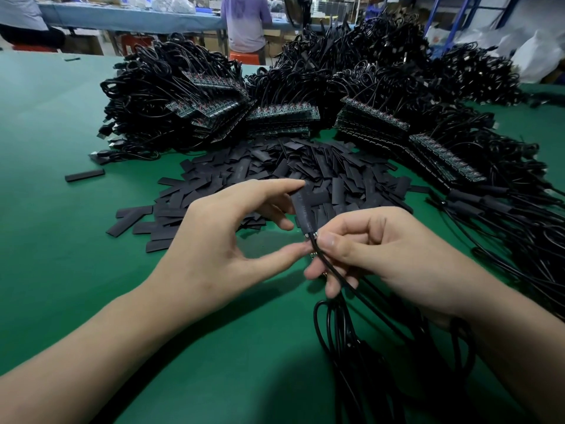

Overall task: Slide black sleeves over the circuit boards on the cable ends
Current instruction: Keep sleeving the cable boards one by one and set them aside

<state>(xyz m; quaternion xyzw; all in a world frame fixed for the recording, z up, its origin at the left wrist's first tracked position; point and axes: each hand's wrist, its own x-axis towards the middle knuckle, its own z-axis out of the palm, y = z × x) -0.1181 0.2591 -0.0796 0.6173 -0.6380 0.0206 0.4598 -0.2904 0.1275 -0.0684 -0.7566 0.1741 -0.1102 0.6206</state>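
While pinched end to end by left hand point(220, 240) above green bench point(61, 240), flat black plastic sleeve point(302, 209): push straight down toward thin black cable point(336, 276), pinched just below by right hand point(391, 249); keep hidden board square inside.

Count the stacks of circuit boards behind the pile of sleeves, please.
4 circuit board stacks: far left, centre, right of centre, far right. More may be hidden under the cables.

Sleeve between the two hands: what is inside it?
The cable enters the lower end of the sleeve, where the right hand pinches it. Any board inside is covered and cannot be seen.
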